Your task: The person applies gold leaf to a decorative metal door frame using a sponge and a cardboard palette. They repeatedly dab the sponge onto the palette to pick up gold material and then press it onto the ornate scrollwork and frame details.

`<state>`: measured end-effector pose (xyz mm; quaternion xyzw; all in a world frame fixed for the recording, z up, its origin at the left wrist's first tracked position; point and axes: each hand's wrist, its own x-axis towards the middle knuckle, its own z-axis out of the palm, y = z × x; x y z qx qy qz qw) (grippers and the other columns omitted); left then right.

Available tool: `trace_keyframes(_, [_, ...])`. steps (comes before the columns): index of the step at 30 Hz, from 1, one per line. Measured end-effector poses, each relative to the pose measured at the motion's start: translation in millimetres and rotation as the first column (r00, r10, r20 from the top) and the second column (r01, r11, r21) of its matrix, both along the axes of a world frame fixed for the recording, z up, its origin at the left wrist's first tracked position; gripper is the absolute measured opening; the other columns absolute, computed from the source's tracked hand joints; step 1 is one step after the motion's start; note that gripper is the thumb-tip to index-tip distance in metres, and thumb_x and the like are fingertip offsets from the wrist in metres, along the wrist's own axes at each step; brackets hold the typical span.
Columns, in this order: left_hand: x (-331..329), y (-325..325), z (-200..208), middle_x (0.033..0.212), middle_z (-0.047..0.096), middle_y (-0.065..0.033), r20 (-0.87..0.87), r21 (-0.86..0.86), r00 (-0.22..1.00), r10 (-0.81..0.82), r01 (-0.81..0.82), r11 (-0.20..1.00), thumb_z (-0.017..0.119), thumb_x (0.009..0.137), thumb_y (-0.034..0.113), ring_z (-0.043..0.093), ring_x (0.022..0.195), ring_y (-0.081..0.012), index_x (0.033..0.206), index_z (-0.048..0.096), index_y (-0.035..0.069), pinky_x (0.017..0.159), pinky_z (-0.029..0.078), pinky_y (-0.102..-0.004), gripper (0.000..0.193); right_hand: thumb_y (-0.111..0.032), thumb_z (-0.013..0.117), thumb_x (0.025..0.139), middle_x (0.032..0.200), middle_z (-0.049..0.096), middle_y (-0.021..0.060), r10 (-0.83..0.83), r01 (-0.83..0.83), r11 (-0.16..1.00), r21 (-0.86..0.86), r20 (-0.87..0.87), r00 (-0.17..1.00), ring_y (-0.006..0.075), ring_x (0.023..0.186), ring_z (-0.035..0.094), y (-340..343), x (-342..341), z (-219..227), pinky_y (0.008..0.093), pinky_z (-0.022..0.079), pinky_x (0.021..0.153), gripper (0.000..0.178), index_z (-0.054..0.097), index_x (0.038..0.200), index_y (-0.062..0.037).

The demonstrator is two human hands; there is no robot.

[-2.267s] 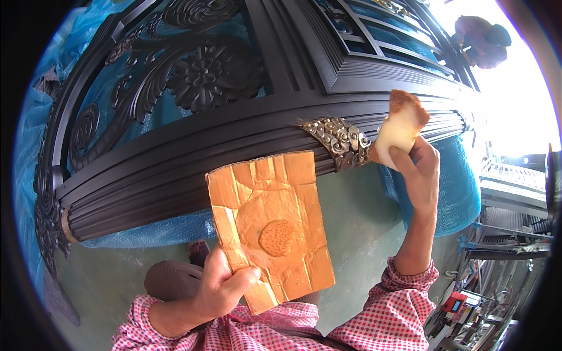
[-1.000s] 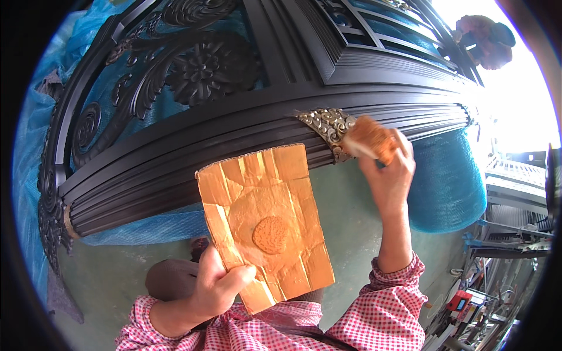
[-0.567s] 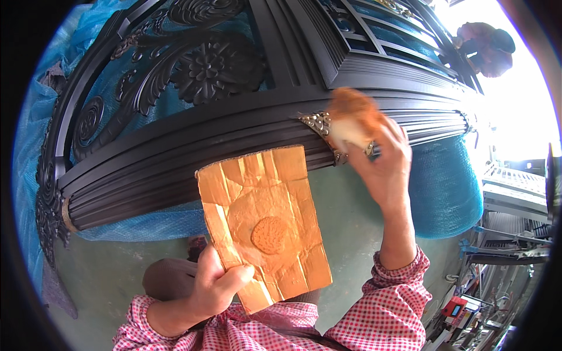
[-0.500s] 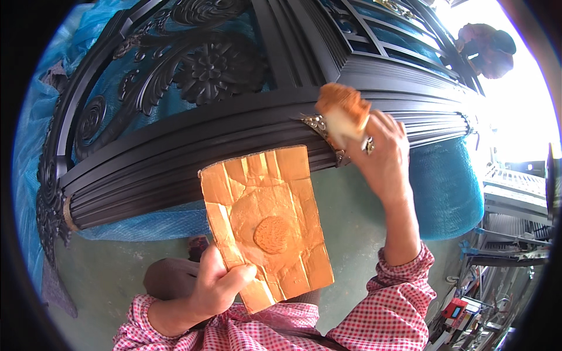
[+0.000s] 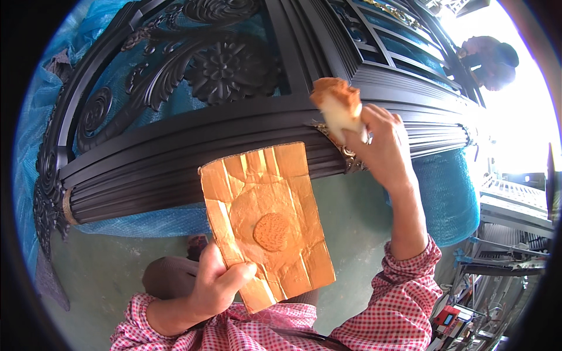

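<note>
My left hand (image 5: 219, 281) grips the lower left edge of a sheet of cardboard (image 5: 301, 234), thumb on top. The sheet is coated with gold paint, and a rough round orange-gold patch (image 5: 272, 232) lies in its middle. In my right hand (image 5: 383, 143) is a piece of cream foam sponge (image 5: 338, 108), its far end stained orange-gold. The sponge is over the fluted rail of a black ornamental metal gate (image 5: 246, 126), close to a gold-coloured ornamental band (image 5: 353, 164). My hand and the sponge partly cover that band; whether they touch it I cannot tell.
Blue bubble wrap (image 5: 448, 199) lies under the gate and along its left side. A black flower and scrolls (image 5: 225, 67) fill one panel. At the far right is another person's head (image 5: 490, 61). Metal parts and a red device (image 5: 448, 317) stand at the lower right.
The view has shifted slightly, moving the gate rightward in the picture. Against the gold band, my right hand and the sponge have moved a little left and away from me. The left hand keeps the cardboard still.
</note>
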<state>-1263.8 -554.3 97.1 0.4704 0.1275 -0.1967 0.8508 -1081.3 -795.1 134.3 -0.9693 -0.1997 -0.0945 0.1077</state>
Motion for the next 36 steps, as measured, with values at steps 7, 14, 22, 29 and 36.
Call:
trace_keyframes(7, [1.8, 2.1, -0.5, 0.105, 0.057, -0.0082, 0.027, -0.007, 1.000, -0.012, 0.012, 1.000, 0.050, 0.080, -0.001, 0.055, 0.092, -0.0116, 0.122, 0.039, -0.006, 0.081, 0.046, -0.0277, 0.044, -0.020, 0.067, 0.071, 0.072, 0.055, 0.0090, 0.073, -0.074, 0.997, -0.007, -0.040, 0.997, 0.0277, 0.078, 0.056, 13.6, 9.1, 3.2, 0.0374, 0.040, 0.077, 0.021, 0.057, 0.072, -0.0020])
trace_keyframes(14, [4.7, 6.6, 3.9, 0.107, 0.056, -0.0082, 0.009, -0.027, 1.000, 0.008, -0.008, 1.000, 0.050, 0.080, -0.001, 0.055, 0.093, -0.0113, 0.123, 0.039, -0.006, 0.081, 0.046, -0.0278, 0.044, -0.020, 0.068, 0.070, 0.073, 0.056, 0.0092, 0.062, -0.062, 0.998, 0.006, -0.123, 0.991, 0.0281, 0.078, 0.057, 18.3, 15.4, 2.2, 0.0370, 0.040, 0.078, 0.021, 0.058, 0.074, -0.0022])
trace_keyframes(22, [3.3, 5.8, 3.6, 0.107, 0.057, -0.0082, 0.020, -0.014, 1.000, 0.010, -0.009, 1.000, 0.050, 0.080, -0.001, 0.055, 0.093, -0.0114, 0.122, 0.040, -0.006, 0.081, 0.046, -0.0277, 0.043, -0.019, 0.066, 0.071, 0.073, 0.057, 0.0124, 0.050, -0.033, 0.996, 0.078, -0.223, 0.973, 0.0310, 0.072, 0.057, 13.3, 24.9, 4.9, 0.0386, 0.044, 0.070, 0.021, 0.059, 0.076, 0.0002])
trace_keyframes(29, [6.5, 2.2, 3.9, 0.106, 0.057, -0.0093, 0.021, -0.004, 1.000, -0.009, 0.009, 1.000, 0.049, 0.080, -0.001, 0.056, 0.094, -0.0125, 0.120, 0.042, -0.006, 0.083, 0.046, -0.0289, 0.041, -0.013, 0.063, 0.071, 0.076, 0.057, 0.0128, -0.016, 0.057, 0.983, 0.174, -0.230, 0.973, 0.0293, 0.074, 0.056, -8.5, 13.5, 7.2, 0.0376, 0.044, 0.075, 0.017, 0.062, 0.083, -0.0012])
trace_keyframes(36, [9.1, -5.7, 5.5, 0.108, 0.057, -0.0114, 0.012, -0.048, 0.999, 0.046, -0.046, 0.998, 0.049, 0.078, -0.001, 0.057, 0.097, -0.0154, 0.121, 0.040, -0.006, 0.086, 0.046, -0.0310, 0.044, -0.009, 0.068, 0.064, 0.087, 0.060, 0.0097, -0.060, 0.055, 0.994, 0.096, 0.051, 0.997, 0.0282, 0.081, 0.056, -62.7, -64.2, -20.7, 0.0359, 0.043, 0.077, 0.027, 0.064, 0.090, -0.0034])
